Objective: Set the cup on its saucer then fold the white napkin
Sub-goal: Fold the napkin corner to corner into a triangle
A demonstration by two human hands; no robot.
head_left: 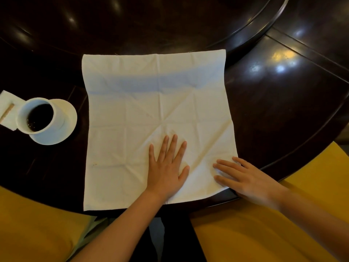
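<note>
The white napkin [132,114] lies spread flat and creased on the dark table, its far edge over the raised turntable rim. My left hand [168,167] presses flat on its near middle, fingers straight. My right hand [243,178] rests with straight fingers on the napkin's near right corner at the table edge. A white cup [40,116] of dark liquid stands on its white saucer [69,114] at the left, apart from the napkin.
The dark round table [283,110] has a raised turntable [170,25] at the back. A small white packet with a wooden stick [6,108] lies left of the cup. Yellow cushions [264,233] sit at both near corners below the table edge.
</note>
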